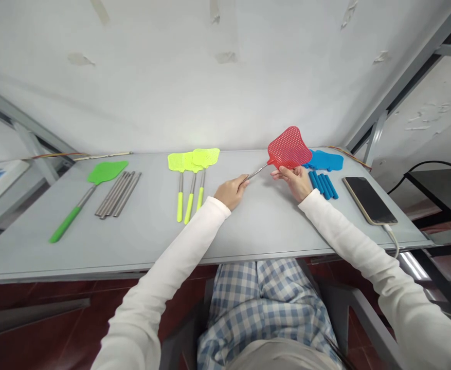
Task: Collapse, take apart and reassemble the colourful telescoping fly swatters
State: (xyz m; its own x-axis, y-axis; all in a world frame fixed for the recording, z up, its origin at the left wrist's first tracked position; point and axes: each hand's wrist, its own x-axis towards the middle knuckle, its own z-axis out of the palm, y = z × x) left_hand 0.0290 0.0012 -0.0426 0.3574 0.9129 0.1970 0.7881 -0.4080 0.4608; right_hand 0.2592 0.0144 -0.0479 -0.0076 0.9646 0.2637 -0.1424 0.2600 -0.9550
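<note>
A red fly swatter (290,148) is held up above the table, its perforated head toward the wall. My left hand (231,192) is closed around the lower end of its thin metal rod; any handle there is hidden in the hand. My right hand (295,181) pinches the lower edge of the red head between thumb and fingers. Behind and beside the right hand lie blue swatter heads (327,160) and several blue handle tubes (324,185). Left of my left hand lie three yellow fly swatters (188,198) with overlapping heads.
At the left lie a green fly swatter (79,205) and several metal tubes (119,195). A phone (370,199) with a white cable (393,239) lies at the right on the grey table (256,231). A white wall (171,87) stands behind, with metal frame posts at both sides.
</note>
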